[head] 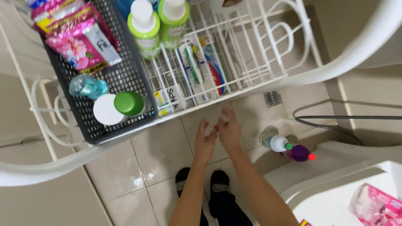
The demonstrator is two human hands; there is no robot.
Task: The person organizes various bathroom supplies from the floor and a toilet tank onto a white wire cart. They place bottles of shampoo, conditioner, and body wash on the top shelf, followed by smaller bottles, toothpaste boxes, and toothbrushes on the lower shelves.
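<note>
My left hand (204, 141) and my right hand (228, 130) are stretched out in front of me, side by side and touching, fingers apart, holding nothing. They hang just below the front edge of a white wire shelf (238, 75). On that shelf stand two green bottles with white caps (158, 23), and flat toothpaste boxes (205, 67) lie behind its front rail. A dark plastic basket (123, 74) on the shelf's left side holds pink packets (79, 41), a small clear blue bottle (86, 86) and a green-capped jar (129, 103).
Beige floor tiles lie below, with my dark-socked feet (202, 182). Two spray bottles (286, 147) stand on the floor to the right by a drain grate (272, 98) and a dark hose (366, 117). A white basin (346, 197) at bottom right holds a pink packet (379, 207).
</note>
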